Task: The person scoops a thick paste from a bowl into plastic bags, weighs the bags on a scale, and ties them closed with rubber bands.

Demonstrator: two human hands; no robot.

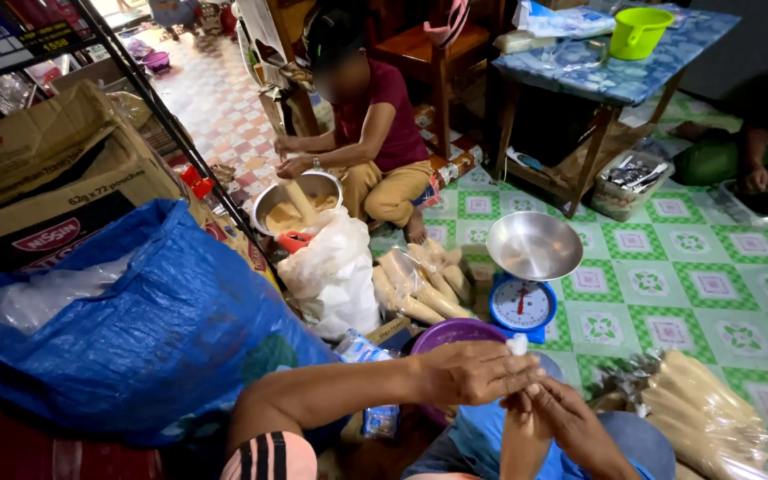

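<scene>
Both your hands pinch a filled bag's neck.
Your left hand (473,372) nips the white twisted top (517,344); your right hand (571,418), fingers closed, clasps the tan bag (526,436) just beneath.

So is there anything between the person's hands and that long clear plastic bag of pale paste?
Nothing visible: the left hand pinches the long clear plastic bag of pale paste at its twisted top, and the right hand grips just below.
</scene>
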